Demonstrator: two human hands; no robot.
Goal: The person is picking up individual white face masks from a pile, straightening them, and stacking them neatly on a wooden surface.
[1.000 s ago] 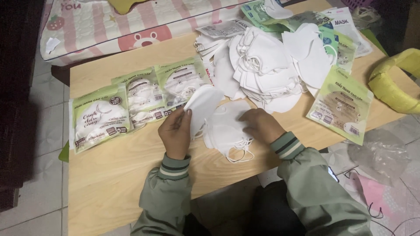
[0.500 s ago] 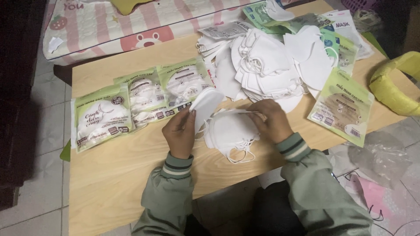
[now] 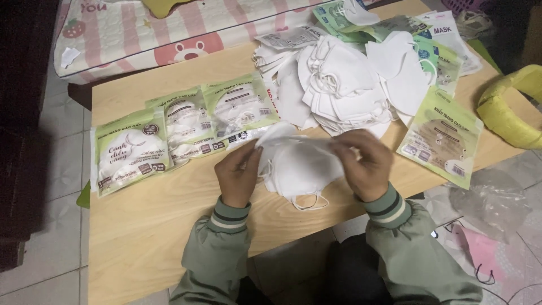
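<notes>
Near the table's (image 3: pixel 141 237) left edge lie three sealed green packets (image 3: pixel 186 133), each with white masks inside. The left hand (image 3: pixel 237 172) pinches the left end of a small stack of white masks (image 3: pixel 299 166), near the front edge; the right hand (image 3: pixel 364 164) grips its right end. Behind, a loose mask heap (image 3: pixel 339 85); rightward, another green packet (image 3: pixel 443 135).

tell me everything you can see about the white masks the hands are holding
The held stack of masks is white, soft, folded cloth-like pieces with thin ear loops hanging at its near edge. It sits low over the wooden table, gripped at its ends by the left hand and right hand.
</notes>
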